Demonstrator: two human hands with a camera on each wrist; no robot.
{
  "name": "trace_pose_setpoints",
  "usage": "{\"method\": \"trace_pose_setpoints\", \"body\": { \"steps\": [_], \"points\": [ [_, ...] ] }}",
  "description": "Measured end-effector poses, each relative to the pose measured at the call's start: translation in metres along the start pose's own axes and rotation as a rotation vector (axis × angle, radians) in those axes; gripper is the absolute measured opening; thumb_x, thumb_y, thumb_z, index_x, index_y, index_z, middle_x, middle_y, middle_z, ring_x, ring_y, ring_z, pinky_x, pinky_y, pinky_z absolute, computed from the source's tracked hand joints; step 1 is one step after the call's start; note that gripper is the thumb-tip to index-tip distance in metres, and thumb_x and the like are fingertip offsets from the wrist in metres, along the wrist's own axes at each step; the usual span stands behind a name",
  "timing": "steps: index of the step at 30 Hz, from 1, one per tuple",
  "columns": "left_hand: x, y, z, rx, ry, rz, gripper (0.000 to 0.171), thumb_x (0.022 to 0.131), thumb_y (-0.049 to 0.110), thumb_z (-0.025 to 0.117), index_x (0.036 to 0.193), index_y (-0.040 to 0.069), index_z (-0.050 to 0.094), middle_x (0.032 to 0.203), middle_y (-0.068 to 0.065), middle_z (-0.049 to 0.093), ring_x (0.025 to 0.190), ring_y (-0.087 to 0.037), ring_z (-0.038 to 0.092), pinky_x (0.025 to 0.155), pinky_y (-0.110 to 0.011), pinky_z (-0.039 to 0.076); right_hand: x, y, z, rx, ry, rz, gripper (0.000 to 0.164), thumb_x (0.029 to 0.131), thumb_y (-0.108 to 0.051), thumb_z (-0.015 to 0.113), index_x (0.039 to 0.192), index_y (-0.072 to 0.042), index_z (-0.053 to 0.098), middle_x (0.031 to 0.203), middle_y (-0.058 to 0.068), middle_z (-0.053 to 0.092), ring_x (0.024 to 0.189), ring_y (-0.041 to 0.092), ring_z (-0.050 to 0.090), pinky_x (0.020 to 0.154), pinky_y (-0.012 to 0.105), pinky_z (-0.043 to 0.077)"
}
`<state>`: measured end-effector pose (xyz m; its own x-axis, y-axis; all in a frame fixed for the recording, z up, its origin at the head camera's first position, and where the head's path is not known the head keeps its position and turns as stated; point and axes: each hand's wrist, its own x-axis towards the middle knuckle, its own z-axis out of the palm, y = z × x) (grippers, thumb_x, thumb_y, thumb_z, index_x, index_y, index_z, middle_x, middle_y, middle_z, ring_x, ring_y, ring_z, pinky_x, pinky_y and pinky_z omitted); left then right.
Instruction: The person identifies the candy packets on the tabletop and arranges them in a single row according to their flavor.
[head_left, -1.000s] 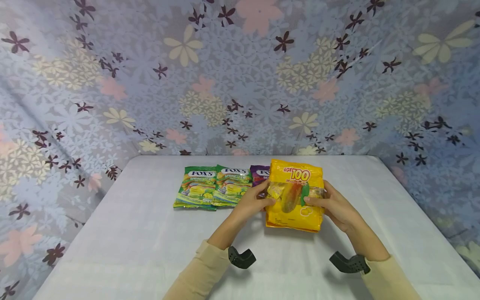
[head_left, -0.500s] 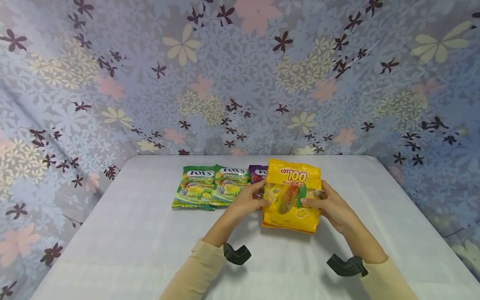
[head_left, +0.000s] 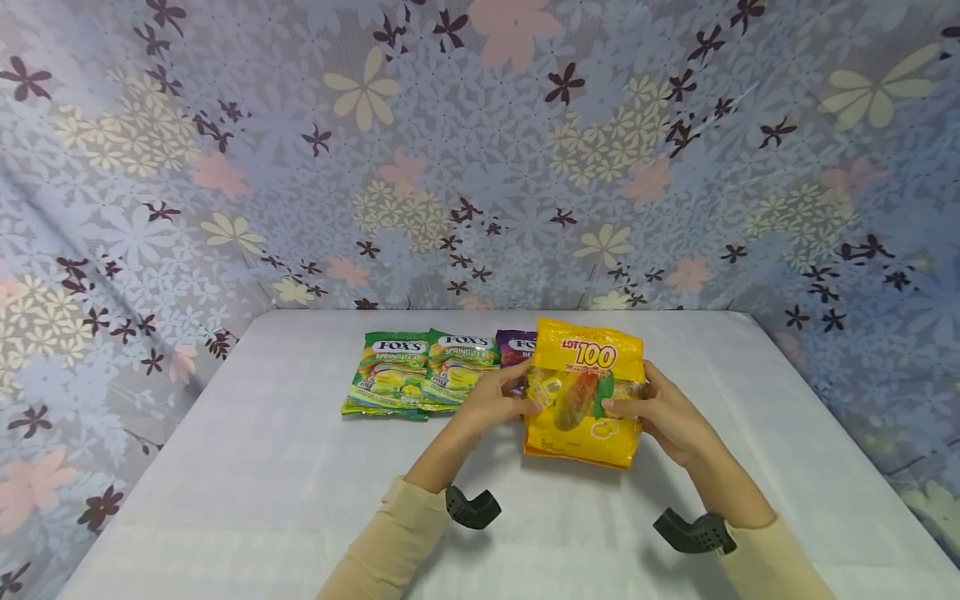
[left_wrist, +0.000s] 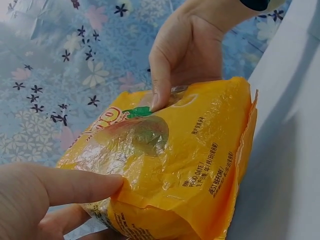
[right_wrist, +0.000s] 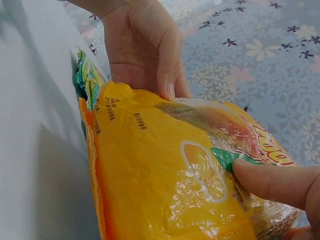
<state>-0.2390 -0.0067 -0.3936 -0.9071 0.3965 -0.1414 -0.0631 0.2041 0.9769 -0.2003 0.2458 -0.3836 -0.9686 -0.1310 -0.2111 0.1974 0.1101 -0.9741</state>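
A yellow candy bag (head_left: 581, 442) with a mango picture and a large "100" is held up by both hands, its front tilted toward the head camera. My left hand (head_left: 492, 404) grips its left side, thumb on the front and fingers behind. On the opposite side my right hand (head_left: 675, 417) grips it the same way, its thumb near the green leaf print. Both thumbs press on the crinkled film in the left wrist view, where the bag (left_wrist: 200, 140) shows its date print. Behind the bag's left edge, a purple candy bag (head_left: 513, 350) is partly hidden.
Two green candy bags (head_left: 390, 375) lie side by side on the white table (head_left: 247, 467), left of the purple one. Flower-patterned cloth (head_left: 420, 167) rises behind the table and along its sides. Each wrist wears a black camera mount (head_left: 472, 508).
The yellow bag and both hands have shifted slightly left in the head view, mostly in the first half second. The grip of both hands on the bag stays the same.
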Motion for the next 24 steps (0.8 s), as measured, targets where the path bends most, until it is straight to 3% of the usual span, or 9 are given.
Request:
{"method": "trace_pose_setpoints", "body": {
  "steps": [10,17,24],
  "points": [
    [0.003,-0.006,0.002,-0.026,-0.010,-0.019,0.070,0.082,0.006,0.075,0.145,0.014,0.047,0.140,-0.010,0.051,0.122,-0.026,0.052,0.080,-0.033,0.055,0.001,0.000,-0.001,-0.026,-0.021,0.026,0.093,0.088,-0.016,0.071,0.155,-0.008,0.006,0.132,0.023,0.041,0.097,0.019,0.060,0.083,0.033,0.053],
    [0.012,-0.005,0.015,-0.040,0.005,-0.046,0.067,0.080,0.008,0.078,0.142,0.018,0.052,0.142,-0.010,0.047,0.108,-0.023,0.059,0.075,-0.031,0.056,0.002,0.004,-0.020,-0.054,-0.044,0.032,0.089,0.090,-0.017,0.068,0.153,-0.005,0.007,0.129,0.023,0.044,0.098,0.020,0.061,0.085,0.035,0.052],
    [0.028,-0.001,0.036,-0.027,-0.041,-0.056,0.067,0.082,0.008,0.077,0.143,0.017,0.050,0.131,-0.010,0.054,0.104,-0.022,0.060,0.074,-0.036,0.057,0.000,0.010,-0.045,-0.036,-0.050,0.076,0.090,0.092,-0.016,0.067,0.154,-0.006,0.003,0.121,0.009,0.053,0.098,0.019,0.061,0.085,0.038,0.052]
  ]
}}
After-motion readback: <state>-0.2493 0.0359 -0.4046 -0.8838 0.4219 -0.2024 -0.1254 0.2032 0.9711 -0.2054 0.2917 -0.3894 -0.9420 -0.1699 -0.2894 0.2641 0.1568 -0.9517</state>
